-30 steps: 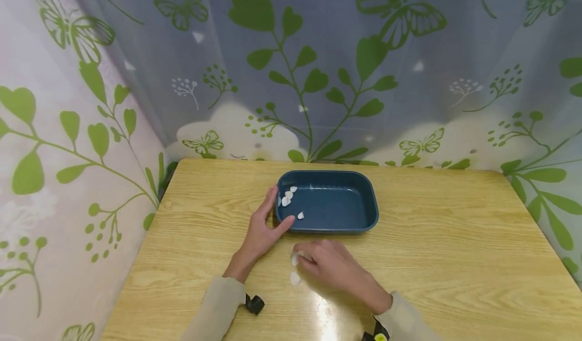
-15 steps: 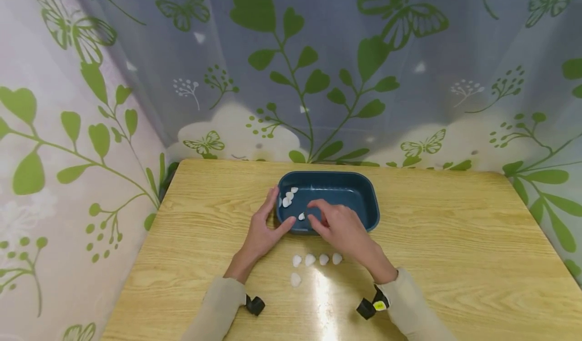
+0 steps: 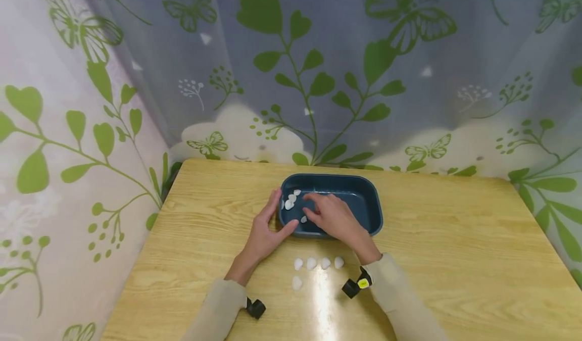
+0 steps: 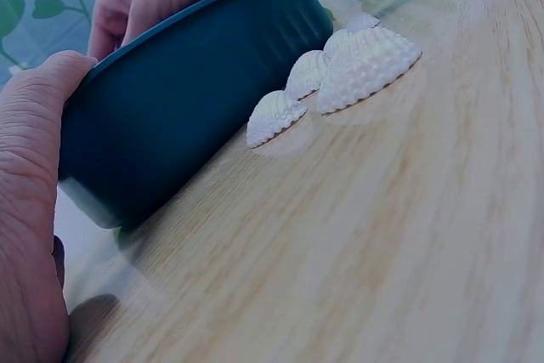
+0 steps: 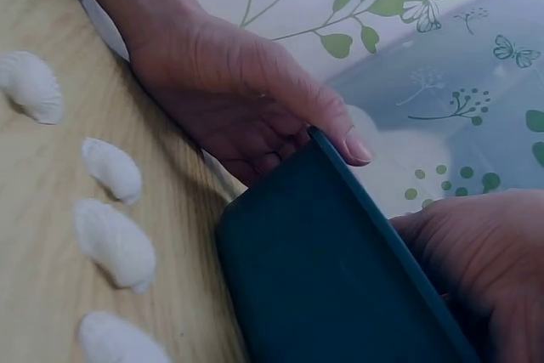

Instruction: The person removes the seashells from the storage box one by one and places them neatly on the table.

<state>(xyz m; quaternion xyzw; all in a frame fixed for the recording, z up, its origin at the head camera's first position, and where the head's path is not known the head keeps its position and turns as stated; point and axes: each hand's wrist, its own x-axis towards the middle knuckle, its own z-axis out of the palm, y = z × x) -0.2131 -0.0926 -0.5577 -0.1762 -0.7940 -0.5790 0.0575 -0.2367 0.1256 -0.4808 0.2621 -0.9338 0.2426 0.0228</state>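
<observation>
A dark blue rectangular basin (image 3: 359,205) stands on the wooden table. My left hand (image 3: 264,234) holds its near left corner, thumb over the rim, as the right wrist view also shows. My right hand (image 3: 335,218) reaches down inside the basin, thumb and index finger apart, the other fingers curled in. Just below the right thumb tip lies a small white seashell (image 3: 303,219). Several more shells (image 3: 289,204) cluster at the basin's left end. In front of the basin, a row of white ribbed seashells (image 3: 311,263) lies on the table, with a single shell (image 3: 297,283) below its left end.
The wooden table (image 3: 454,240) reaches to a patterned curtain (image 3: 336,78) behind the basin. Another patterned curtain (image 3: 82,189) hangs along the left side. A black wrist camera (image 3: 351,288) sits on the right wrist, close over the table.
My right hand has gone from the shells on the table up into the basin, then slightly left toward the small shell. The left hand has stayed at the basin's corner.
</observation>
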